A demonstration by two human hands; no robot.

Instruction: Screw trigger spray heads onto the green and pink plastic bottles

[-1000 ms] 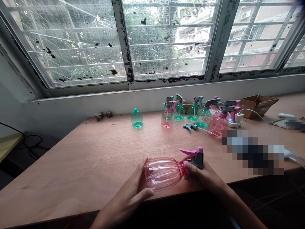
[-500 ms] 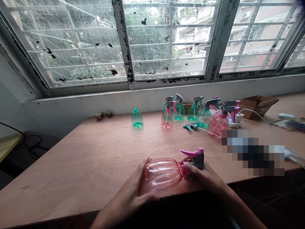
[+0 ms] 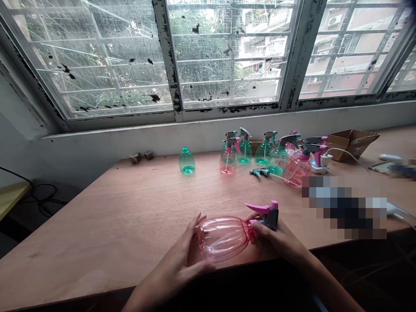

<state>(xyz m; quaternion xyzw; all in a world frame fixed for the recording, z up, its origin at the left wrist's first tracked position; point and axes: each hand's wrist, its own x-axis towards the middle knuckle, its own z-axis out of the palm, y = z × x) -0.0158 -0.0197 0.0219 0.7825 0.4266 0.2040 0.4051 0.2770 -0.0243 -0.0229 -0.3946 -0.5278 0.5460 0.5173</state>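
Note:
A clear pink spray bottle (image 3: 222, 239) lies on its side above the table's front edge, its base toward the left. My left hand (image 3: 182, 251) is cupped loosely around the base, thumb below and fingers behind. My right hand (image 3: 273, 238) grips the neck, closed around the pink collar. Beyond those fingers sticks out the black spray head with its pink trigger (image 3: 258, 208), which points left. The right fingertips behind the neck are partly hidden.
A green bottle without a head (image 3: 187, 162) stands at the back. Right of it are several green and pink spray bottles (image 3: 228, 164). A loose teal spray head (image 3: 260, 172) lies before them. Farther right are a cardboard box (image 3: 352, 145) and a white plug with cable (image 3: 326, 160).
The fingers of my left hand have shifted slightly and lifted a little at the bottle's base. My right hand and the bottle stay almost in place.

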